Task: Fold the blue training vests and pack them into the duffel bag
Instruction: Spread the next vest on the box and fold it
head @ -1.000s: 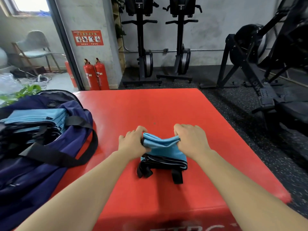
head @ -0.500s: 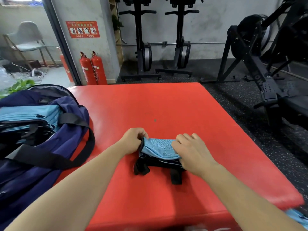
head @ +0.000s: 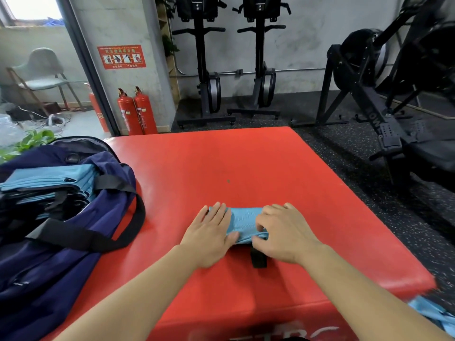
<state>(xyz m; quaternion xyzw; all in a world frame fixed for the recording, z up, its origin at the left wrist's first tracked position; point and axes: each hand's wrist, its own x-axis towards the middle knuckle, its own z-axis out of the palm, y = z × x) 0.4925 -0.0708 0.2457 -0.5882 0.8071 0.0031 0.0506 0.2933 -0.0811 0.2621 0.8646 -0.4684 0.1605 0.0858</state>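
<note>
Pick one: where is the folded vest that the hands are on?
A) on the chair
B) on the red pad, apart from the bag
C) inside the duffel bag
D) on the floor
B: the folded vest lies on the red pad under the left hand and right hand, with bare red between it and the duffel bag.

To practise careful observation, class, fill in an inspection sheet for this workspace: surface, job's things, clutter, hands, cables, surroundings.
Surface: red padded block.
Job's things: folded blue vest under both hands; open duffel bag at left, folded vests inside.
Clutter: blue fabric at lower right corner.
Hands: left hand flat on vest; right hand pinches its near edge.
Cables: loose wires on floor past doorway.
Surroundings: fire extinguishers, chair, gym machines.
</note>
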